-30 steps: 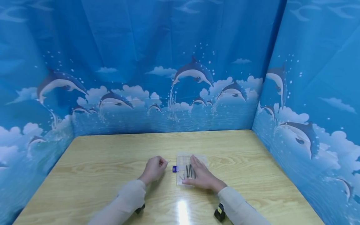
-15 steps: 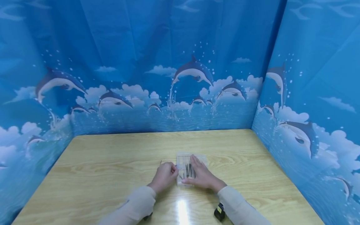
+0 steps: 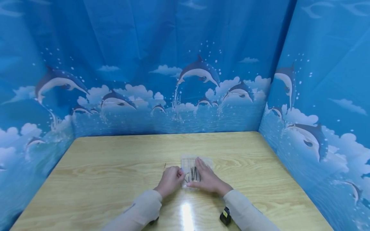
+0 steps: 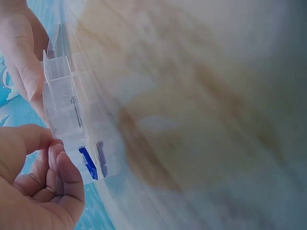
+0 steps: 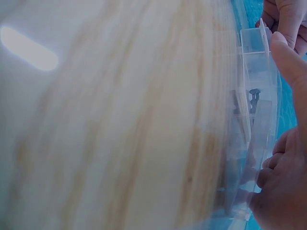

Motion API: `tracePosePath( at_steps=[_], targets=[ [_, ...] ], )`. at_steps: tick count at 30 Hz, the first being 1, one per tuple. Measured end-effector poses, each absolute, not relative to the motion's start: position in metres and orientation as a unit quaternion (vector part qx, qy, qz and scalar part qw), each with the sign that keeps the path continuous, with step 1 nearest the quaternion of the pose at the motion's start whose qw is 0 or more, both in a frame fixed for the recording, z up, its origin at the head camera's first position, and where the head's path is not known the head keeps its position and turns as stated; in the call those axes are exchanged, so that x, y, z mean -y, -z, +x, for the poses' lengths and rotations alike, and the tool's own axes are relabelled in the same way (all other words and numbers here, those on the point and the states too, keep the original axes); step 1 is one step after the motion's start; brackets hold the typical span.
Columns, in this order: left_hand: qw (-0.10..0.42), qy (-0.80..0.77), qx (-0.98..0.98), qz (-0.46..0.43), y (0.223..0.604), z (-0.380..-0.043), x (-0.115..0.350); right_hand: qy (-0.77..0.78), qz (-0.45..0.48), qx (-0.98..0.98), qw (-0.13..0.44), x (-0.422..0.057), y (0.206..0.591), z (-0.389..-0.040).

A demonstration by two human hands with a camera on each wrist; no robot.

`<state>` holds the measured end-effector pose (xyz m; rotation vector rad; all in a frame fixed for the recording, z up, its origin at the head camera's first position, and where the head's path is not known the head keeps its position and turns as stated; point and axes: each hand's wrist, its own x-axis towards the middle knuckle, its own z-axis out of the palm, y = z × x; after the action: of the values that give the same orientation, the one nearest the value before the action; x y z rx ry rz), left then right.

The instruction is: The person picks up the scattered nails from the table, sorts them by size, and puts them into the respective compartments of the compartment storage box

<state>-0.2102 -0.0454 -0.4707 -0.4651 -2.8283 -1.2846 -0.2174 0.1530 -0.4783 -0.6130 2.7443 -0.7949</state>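
Note:
A clear plastic compartment box (image 3: 186, 161) with a blue latch (image 4: 88, 163) stands open on the table. My right hand (image 3: 208, 180) holds it from the right, thumb at the near end and fingers spread to the far side. Long dark screws (image 3: 193, 173) lie in one compartment, partly behind this hand in the right wrist view. At the box's left edge my left hand (image 3: 171, 180) pinches a thin nail-like piece (image 3: 187, 173), its thumb and index finger meeting right over the rim. Most of that piece is hidden by the fingertips. Smaller thin pieces (image 3: 186, 179) lie in the near left compartment.
A small thin brownish piece (image 3: 165, 165) is on the wooden table (image 3: 115, 157) just beyond my left hand. Black wrist devices (image 3: 225, 216) sit under both sleeves. A blue dolphin-print curtain (image 3: 130, 64) encloses the back and sides of the table.
My left hand has moved right, from beside the box to its left edge, bringing the thin piece over it and covering the blue latch. The right hand has stayed in place.

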Motion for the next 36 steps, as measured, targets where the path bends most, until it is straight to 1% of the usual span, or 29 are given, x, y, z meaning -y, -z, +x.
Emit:
tracePosePath(
  at_steps=[11,18,24,29,36],
  targets=[
    [-0.003,0.416,0.898,-0.143,0.469,-0.211,0.045,0.271,-0.21,-0.933,0.107,-0.154,0.478,-0.22],
    [-0.025,0.421,0.896,-0.14,0.471,-0.211,0.046,0.273,-0.209,-0.933,0.108,-0.154,0.482,-0.218],
    [-0.031,0.439,0.884,-0.155,0.47,-0.21,0.053,0.271,-0.21,-0.934,0.106,-0.155,0.485,-0.219],
    [-0.038,0.457,0.883,-0.104,0.463,-0.217,0.063,0.265,-0.212,-0.935,0.104,-0.155,0.484,-0.219],
    [-0.002,0.427,0.904,-0.021,0.458,-0.23,0.087,0.257,-0.213,-0.937,0.102,-0.154,0.482,-0.219]
  ],
)
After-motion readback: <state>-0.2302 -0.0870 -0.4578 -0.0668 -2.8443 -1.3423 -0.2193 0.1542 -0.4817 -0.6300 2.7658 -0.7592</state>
